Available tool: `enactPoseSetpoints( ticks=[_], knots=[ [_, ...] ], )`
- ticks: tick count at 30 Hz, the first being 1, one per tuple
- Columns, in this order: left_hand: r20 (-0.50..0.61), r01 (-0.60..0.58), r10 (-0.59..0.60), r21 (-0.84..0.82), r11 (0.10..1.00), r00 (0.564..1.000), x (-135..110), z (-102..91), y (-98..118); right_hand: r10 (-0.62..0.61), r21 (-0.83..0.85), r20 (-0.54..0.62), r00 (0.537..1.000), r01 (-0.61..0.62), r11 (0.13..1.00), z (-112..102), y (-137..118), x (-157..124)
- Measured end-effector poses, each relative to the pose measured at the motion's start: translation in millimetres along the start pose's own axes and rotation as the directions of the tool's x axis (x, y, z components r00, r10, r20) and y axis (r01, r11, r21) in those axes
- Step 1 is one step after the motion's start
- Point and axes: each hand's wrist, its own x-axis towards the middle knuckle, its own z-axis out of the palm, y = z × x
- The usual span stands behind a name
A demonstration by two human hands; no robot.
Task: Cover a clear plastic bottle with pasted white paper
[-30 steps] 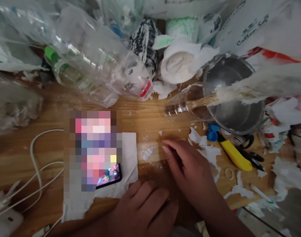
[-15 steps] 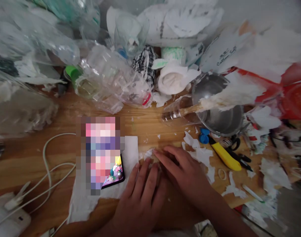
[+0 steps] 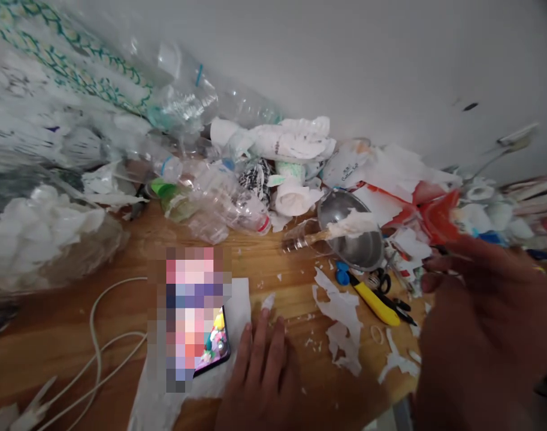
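Note:
My left hand point(image 3: 260, 374) lies flat on the wooden table point(image 3: 75, 311), fingers stretched out together, fingertips close to a small white paper scrap point(image 3: 268, 301). Just to its left a phone point(image 3: 215, 346) with a lit screen rests on a white napkin point(image 3: 237, 302). My right hand point(image 3: 482, 326) is raised at the right, close to the camera and blurred by motion. Its fingers curl toward the left, and I cannot make out whether they hold anything.
Torn white paper point(image 3: 341, 314), a yellow utility knife point(image 3: 375, 303), black scissors point(image 3: 392, 296) and a blue cap point(image 3: 342, 276) lie right of centre. A metal bowl point(image 3: 351, 230), a clear cup point(image 3: 300, 239), empty plastic bottles point(image 3: 219, 203) and crumpled tissue crowd the wall. White cable point(image 3: 97, 335) loops at left.
My right hand has lifted off the table and swung up to the right. The left hand stays flat on the wood. The view has tilted up toward the wall.

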Motion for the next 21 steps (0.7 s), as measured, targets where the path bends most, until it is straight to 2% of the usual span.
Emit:
enactPoseSetpoints(
  ticks=[2, 3, 6, 8, 10, 12, 15, 18, 21],
  knots=[
    [0.006, 0.017, -0.017, 0.019, 1.0, 1.0, -1.1, -0.4, 0.9, 0.131, 0.045, -0.089, 0.987, -0.127, 0.991, 4.6, 0.4, 15.0],
    [0.018, 0.025, -0.025, 0.024, 0.999, 1.0, -1.6, -0.5, 1.3, 0.17, 0.055, -0.049, 0.984, -0.167, 0.984, 8.4, 3.2, 21.1],
    [0.061, 0.07, -0.073, 0.043, 0.997, 0.996, -2.9, 0.4, 2.4, 0.178, 0.082, 0.267, 0.947, -0.207, 0.975, 24.7, 19.3, 32.0],
    [0.065, 0.087, -0.09, 0.051, 0.995, 0.994, -3.6, 0.9, 2.8, 0.171, 0.127, 0.364, 0.916, -0.23, 0.965, 38.0, 30.1, 33.3],
    [0.064, 0.079, -0.082, 0.053, 0.995, 0.995, -3.9, 0.9, 3.0, 0.168, 0.156, 0.411, 0.896, -0.251, 0.955, 51.6, 36.1, 31.4],
    [0.081, 0.05, -0.053, 0.04, 0.998, 0.995, -3.9, 0.3, 3.0, 0.164, 0.179, 0.428, 0.889, -0.261, 0.949, 64.5, 36.9, 28.8],
    [0.082, 0.01, -0.01, 0.0, 1.0, 0.997, -3.1, -0.9, 2.6, 0.117, 0.238, 0.41, 0.905, -0.23, 0.944, 78.9, 32.1, 27.4],
    [0.056, -0.023, 0.024, -0.026, 0.999, 0.998, -1.4, -2.0, 1.2, 0.017, 0.25, 0.395, 0.919, -0.126, 0.96, 84.8, 24.8, 30.1],
    [0.053, -0.062, 0.063, -0.031, 0.998, 0.997, -0.8, -3.4, -0.1, -0.06, 0.201, 0.295, 0.954, -0.001, 0.98, 84.3, 15.9, 35.2]
  ],
)
